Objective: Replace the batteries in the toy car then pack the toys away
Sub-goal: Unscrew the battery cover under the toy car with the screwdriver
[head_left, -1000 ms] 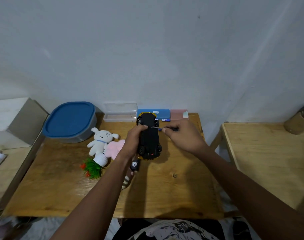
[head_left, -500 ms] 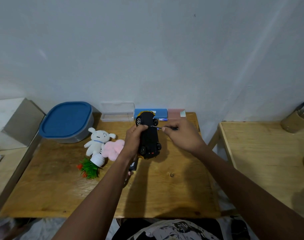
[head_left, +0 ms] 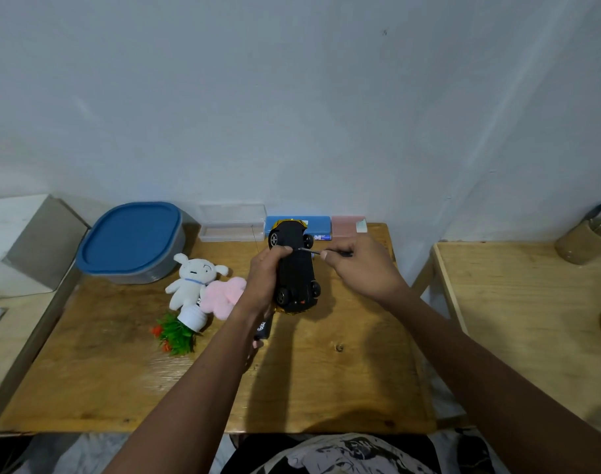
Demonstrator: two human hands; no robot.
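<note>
— What is sitting at the counter's (head_left: 326,388) far left corner?

— A grey tub with a blue lid (head_left: 131,241) is sitting there. Toward the middle, a white plush toy (head_left: 193,280) is lying face up and touching a pink plush (head_left: 225,295) on its right. A small potted plant (head_left: 181,328) is lying tipped over just in front of them.

— And along the far edge?

— A clear box (head_left: 232,222), a blue box (head_left: 317,222) and a pink box (head_left: 347,225) are lining the wall.

— Where is the toy car?

— The toy car (head_left: 295,268) is lying upside down, wheels up, at the far middle of the counter, in front of the blue box. I cannot tell whether it is resting on the wood. The left hand (head_left: 264,282) is gripping its left flank, with the fingers curling around the body. Something black (head_left: 263,328) is peeking out beneath that wrist.

— And the right hand?

— The right hand (head_left: 357,268) is pinching a thin screwdriver (head_left: 312,251). Its tip is touching the car's black underside near the far wheels.
</note>
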